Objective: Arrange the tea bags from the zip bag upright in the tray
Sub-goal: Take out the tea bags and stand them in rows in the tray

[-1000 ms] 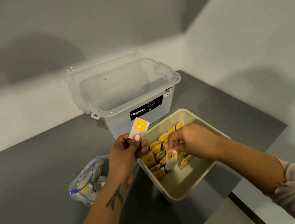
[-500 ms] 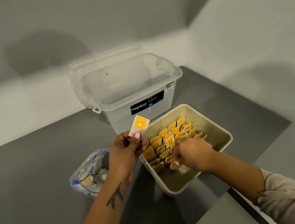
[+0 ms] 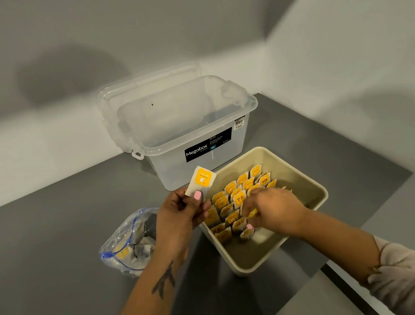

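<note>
Mid-arranging: the right hand (image 3: 271, 209) was down in the beige tray (image 3: 321, 192), fingers curled on a tea bag among the upright rows (image 3: 237, 200). The left hand (image 3: 181, 210) pinched 1 spare tea bag (image 3: 201, 180) at the tray's 9 o'clock rim — likely next in. The zip bag (image 3: 126, 244), farther toward 9 o'clock, held more.

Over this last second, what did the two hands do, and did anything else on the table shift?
The right hand carried its tea bag down from above the rows to the near end of the tray, where its fingers now work among the standing tea bags. The left hand kept its grip on one raised tea bag. The zip bag and clear storage box stayed in place.
</note>
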`<control>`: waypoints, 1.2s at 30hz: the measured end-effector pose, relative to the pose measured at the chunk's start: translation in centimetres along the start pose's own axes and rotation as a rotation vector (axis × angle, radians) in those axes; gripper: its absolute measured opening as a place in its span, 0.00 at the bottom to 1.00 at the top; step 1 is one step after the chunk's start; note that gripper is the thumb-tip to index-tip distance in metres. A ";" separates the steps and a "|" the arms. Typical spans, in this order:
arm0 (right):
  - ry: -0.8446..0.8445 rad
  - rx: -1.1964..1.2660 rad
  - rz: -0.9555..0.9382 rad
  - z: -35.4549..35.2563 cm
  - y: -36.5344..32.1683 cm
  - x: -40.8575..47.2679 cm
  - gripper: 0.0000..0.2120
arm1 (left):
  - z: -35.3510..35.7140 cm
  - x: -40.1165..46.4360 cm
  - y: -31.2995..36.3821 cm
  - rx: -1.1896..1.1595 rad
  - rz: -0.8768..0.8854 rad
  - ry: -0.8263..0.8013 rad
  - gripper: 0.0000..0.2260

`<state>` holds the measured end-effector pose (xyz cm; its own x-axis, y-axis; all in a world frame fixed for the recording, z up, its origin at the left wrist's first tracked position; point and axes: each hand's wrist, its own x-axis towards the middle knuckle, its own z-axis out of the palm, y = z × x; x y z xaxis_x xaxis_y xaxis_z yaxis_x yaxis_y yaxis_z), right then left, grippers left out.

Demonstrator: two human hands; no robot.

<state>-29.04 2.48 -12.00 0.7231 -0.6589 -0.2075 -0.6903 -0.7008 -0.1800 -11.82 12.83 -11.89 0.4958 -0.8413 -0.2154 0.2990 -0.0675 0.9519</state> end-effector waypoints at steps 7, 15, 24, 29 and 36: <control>0.263 0.593 0.032 -4.0 -1.6 1.0 0.10 | 0.9 0.0 -0.3 0.208 0.079 -0.001 0.04; 0.305 0.661 0.000 -4.7 -2.6 1.4 0.03 | 0.9 -0.2 -0.3 0.395 0.172 -0.065 0.07; 0.049 0.195 -0.087 -3.4 -2.6 -0.4 0.08 | -1.0 0.4 -1.1 0.615 0.240 -0.035 0.13; -0.046 0.061 -0.090 -1.6 -3.2 -0.5 0.09 | -1.1 0.2 -1.1 0.681 0.295 -0.054 0.14; -0.077 -0.048 -0.178 0.7 -3.8 -0.1 0.10 | -1.2 0.2 -1.2 0.669 0.287 -0.065 0.14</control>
<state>-26.52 5.43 -11.96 0.8279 -0.5022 -0.2497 -0.5487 -0.8175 -0.1751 -11.10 13.35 -13.31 0.4244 -0.9038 0.0558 -0.4081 -0.1359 0.9028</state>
